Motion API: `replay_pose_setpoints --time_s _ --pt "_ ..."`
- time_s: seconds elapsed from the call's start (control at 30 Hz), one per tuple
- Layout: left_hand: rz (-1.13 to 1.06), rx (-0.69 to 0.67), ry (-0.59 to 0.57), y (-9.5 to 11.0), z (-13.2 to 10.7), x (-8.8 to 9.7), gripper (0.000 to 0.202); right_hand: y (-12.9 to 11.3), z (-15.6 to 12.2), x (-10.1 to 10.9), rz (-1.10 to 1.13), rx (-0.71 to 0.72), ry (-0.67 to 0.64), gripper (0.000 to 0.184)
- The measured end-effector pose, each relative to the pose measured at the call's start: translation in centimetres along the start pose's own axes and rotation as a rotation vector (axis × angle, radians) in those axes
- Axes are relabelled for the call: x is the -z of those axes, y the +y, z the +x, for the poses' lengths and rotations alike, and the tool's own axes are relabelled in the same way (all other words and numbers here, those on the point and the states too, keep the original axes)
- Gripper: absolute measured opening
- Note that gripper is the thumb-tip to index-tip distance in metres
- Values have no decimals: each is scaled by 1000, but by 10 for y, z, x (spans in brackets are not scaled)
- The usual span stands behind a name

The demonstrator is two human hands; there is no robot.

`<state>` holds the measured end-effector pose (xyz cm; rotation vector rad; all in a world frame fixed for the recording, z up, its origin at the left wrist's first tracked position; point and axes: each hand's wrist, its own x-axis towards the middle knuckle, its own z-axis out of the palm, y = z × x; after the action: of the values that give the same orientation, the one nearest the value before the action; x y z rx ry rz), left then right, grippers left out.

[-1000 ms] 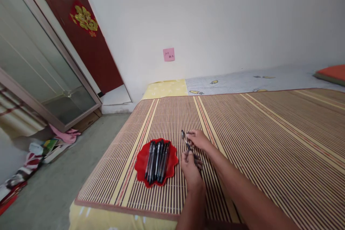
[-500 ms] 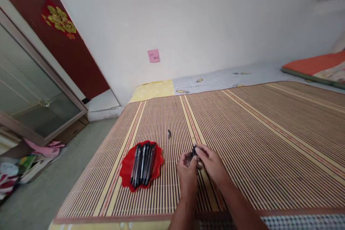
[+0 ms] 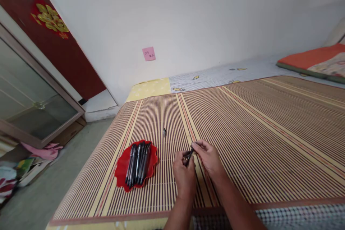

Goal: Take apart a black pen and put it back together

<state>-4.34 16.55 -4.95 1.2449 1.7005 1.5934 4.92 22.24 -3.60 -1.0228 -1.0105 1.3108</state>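
Fingers of my left hand (image 3: 183, 169) are closed around a dark pen (image 3: 189, 156), held slanted above the striped mat. My right hand (image 3: 208, 154) pinches the pen's upper end between thumb and fingers. To the left sits a red scalloped plate (image 3: 120, 168) with several black pens (image 3: 138, 163) lying side by side in it. Beyond the plate, a small dark pen cap (image 3: 164, 132) rests by itself on the mat. Part of the held pen is hidden by my fingers.
A striped bamboo mat (image 3: 242, 133) covers the bed, with patterned sheet (image 3: 205, 78) along the wall. An orange-edged folded quilt (image 3: 304, 58) lies at the far right. A pink note (image 3: 149, 54) is stuck on the wall. Left of the bed is grey floor (image 3: 81, 147).
My right hand's fingers have shifted at the pen's upper end, and the pen shows more clearly as a slanted dark stick. The whole view has turned slightly; plate and cap stay put.
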Motion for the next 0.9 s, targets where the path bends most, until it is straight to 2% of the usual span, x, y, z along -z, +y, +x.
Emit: replay_pose_setpoints --time_s 0.1,0.23,0.43,0.53,0.6,0.67,0.77,0.9 --pt "15 8 2 1 0 2 7 1 0 1 -6 -1 -6 46" --pt "-34 34 -61 4 -1 4 10 3 2 3 0 -10 -13 47" --pt "108 -73 -152 7 3 8 23 9 5 4 11 -38 -34 49" --pt "102 4 -180 9 3 8 18 9 5 2 -1 -24 -42 49" --pt "91 83 -147 9 4 7 26 8 3 0 -18 -14 -47 49" --pt "109 114 -109 9 5 9 20 8 2 -2 -41 -8 -54 47" --pt "137 64 -111 6 7 12 5 8 0 -3 -50 -5 -67 45" --pt "188 -21 -154 3 7 15 21 8 0 -4 -17 -15 -75 45"
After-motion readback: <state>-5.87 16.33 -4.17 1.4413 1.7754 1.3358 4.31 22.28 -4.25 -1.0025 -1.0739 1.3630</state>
